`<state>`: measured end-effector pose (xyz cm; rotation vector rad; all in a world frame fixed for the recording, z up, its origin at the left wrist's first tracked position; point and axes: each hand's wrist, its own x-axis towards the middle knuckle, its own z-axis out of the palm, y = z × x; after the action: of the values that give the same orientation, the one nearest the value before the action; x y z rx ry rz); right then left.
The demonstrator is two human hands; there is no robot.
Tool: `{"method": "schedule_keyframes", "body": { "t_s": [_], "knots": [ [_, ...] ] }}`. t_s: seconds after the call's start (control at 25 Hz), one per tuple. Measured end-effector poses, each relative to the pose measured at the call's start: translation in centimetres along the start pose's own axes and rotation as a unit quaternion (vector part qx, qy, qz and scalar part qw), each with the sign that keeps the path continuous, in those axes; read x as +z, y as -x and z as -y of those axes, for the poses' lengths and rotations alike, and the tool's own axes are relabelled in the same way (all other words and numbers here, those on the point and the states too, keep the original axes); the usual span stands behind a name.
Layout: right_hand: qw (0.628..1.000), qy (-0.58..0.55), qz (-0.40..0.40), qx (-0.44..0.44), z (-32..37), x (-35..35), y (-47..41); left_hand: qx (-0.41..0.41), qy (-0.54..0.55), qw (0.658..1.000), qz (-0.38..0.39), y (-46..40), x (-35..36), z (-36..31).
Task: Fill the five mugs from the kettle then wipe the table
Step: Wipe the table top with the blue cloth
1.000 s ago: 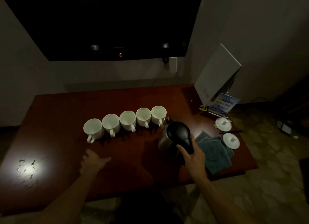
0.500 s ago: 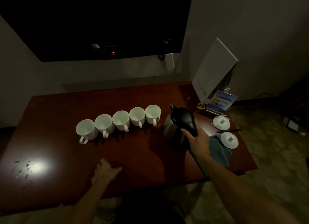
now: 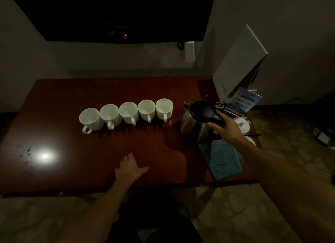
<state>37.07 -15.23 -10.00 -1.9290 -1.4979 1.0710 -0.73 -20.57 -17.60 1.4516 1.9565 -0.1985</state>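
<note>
Five mugs [image 3: 126, 114] lined up well left of the right hand [image 3: 227, 129], now clamped on the kettle [image 3: 197, 123] handle further from them than a second ago: pouring seemingly over, wiping next. Left hand [image 3: 129, 167] flat, fingers relaxed, on the tabletop [image 3: 108, 90]. Fill levels unreadable in the gloom; cloth [image 3: 222, 159] just nearer than the right hand.

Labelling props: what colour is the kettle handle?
Black handle, on a silver steel kettle; head view.
</note>
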Motion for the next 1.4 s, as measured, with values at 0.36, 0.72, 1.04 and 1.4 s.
{"method": "schedule_keyframes", "body": {
  "t_s": [0.36,0.72,1.04,1.4],
  "knots": [
    [0.975,0.070,-0.129,-0.164,13.4,9.2,2.7,-0.047,0.046,0.991,-0.117,-1.1,-8.4,7.8],
    [0.960,0.219,0.082,-0.153,25.8,27.6,-6.2,0.038,-0.005,0.988,-0.148,-11.2,-20.5,10.0],
    [0.923,0.335,0.114,-0.150,24.7,33.1,-11.1,0.048,-0.099,0.990,-0.085,-15.9,-21.1,9.4],
    [0.944,0.282,0.102,-0.138,24.7,33.0,-11.6,0.063,-0.060,0.990,-0.110,-16.3,-21.3,9.5]
  ]
}}
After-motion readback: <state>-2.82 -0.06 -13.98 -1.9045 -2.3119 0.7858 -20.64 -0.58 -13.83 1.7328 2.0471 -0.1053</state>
